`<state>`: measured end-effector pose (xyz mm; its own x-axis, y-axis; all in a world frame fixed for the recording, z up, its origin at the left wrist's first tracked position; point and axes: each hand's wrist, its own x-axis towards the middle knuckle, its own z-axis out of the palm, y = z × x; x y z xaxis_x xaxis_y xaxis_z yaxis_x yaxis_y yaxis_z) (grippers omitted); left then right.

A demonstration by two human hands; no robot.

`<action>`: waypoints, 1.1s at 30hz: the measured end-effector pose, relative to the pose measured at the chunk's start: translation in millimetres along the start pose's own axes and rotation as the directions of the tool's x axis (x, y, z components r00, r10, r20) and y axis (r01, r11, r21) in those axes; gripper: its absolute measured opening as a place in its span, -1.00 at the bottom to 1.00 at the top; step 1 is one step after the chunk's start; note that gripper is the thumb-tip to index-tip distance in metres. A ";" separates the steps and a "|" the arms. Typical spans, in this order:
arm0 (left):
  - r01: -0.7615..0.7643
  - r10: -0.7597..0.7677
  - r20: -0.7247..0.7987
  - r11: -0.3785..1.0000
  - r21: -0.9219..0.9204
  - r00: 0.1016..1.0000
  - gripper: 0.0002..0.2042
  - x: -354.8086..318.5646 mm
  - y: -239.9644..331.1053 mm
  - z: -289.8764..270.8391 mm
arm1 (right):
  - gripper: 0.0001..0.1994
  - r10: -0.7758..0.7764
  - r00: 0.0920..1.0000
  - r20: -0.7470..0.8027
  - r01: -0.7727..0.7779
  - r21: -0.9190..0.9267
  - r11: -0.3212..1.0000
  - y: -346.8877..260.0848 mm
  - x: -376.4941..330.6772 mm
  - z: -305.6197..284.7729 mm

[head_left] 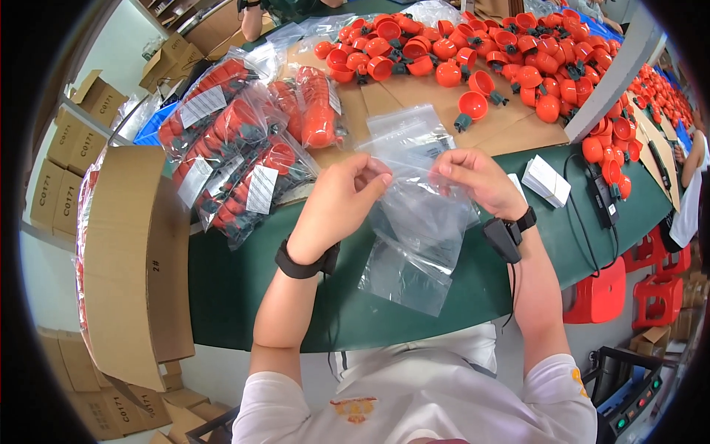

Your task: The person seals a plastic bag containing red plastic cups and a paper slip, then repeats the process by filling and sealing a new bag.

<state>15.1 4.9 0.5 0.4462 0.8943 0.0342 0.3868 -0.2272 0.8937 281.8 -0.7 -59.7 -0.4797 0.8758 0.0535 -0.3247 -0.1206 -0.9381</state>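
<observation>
A clear plastic zip bag [421, 214] hangs between my two hands over the green table [259, 303]. My left hand [346, 194] pinches its upper left edge between thumb and fingers. At the upper right edge my right hand [479, 180] is closed on the same bag, its fingertips partly hidden by the film. More flat clear bags [403, 122] lie beneath and just beyond it. Nothing red shows inside the held bag. To the left of my left hand lie filled bags [255, 152] of red cup-shaped parts with dark green fittings and white labels.
Loose red cups [532, 66] heap over cardboard [518, 133] at the far right. A stack of white cards [546, 180] and a black power adapter [603, 200] with cable lie right. An open carton [137, 259] stands left. Another person's arm [252, 21] shows far off.
</observation>
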 end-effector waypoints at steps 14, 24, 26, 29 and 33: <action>-0.006 -0.007 0.063 0.981 0.193 0.998 -0.84 1.2 5.2 5.2 | -0.79 0.096 0.995 -0.036 -0.103 -0.397 0.912 -10.5 -3.0 -5.4; 0.004 -0.011 0.041 0.988 0.157 0.999 -0.65 -11.0 14.3 22.8 | -0.86 0.031 0.994 -0.105 -0.053 -0.216 0.975 -4.9 -1.5 17.8; 0.025 -0.039 0.090 0.989 0.147 0.995 -0.62 -12.2 15.0 28.1 | -0.84 0.033 0.998 -0.046 -0.040 -0.174 0.984 -7.0 -3.0 34.0; 0.055 -0.053 0.166 0.998 -0.008 0.985 -0.59 -14.5 19.1 28.9 | -0.83 -0.035 0.999 0.018 0.037 -0.100 0.994 -5.0 -6.9 37.2; 0.108 -0.024 0.364 0.971 -0.213 0.931 -0.67 -18.5 29.3 23.0 | -0.83 -0.062 0.993 0.104 0.075 -0.121 0.990 -5.6 -8.1 34.9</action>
<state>36.8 -27.1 15.8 0.7001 0.6977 -0.1521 0.2519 -0.0420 0.9669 259.1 -23.4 -43.0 -0.5403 0.8285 0.1471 -0.2590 0.0026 -0.9659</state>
